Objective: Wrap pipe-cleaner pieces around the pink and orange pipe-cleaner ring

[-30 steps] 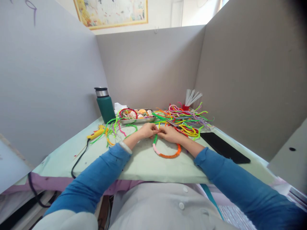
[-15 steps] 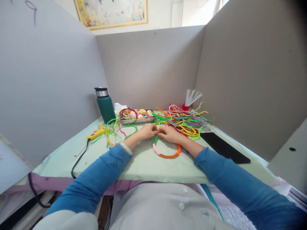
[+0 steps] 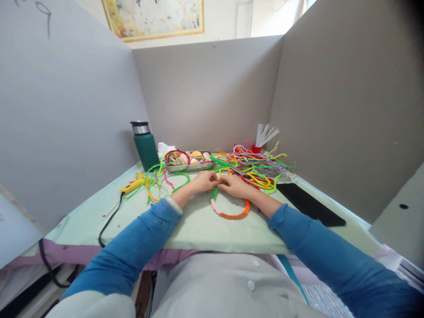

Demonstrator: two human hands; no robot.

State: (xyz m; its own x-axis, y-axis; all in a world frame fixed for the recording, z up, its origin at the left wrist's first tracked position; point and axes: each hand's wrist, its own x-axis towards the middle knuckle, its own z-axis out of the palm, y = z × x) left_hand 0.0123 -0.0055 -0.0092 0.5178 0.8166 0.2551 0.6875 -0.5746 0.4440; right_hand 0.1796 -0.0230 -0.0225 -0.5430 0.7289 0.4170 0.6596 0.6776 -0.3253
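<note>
A ring wound from fuzzy pipe cleaners, in orange, pink and green, hangs or rests low over the table between my forearms. Its green end runs up into my fingertips. My left hand pinches at that end, with thumb and fingers pressed together. Right beside it, my right hand is closed in a pinch too, the fingertips of both nearly touching. What lies exactly between the fingers is mostly hidden. Behind the hands lies a heap of loose, many-coloured pipe cleaners.
To the left are a green bottle, a yellow glue gun with a black cord, and a green ring. A metal tray holds shells. At right lie a black flat slab and a red cup of glue sticks. Grey panels enclose three sides.
</note>
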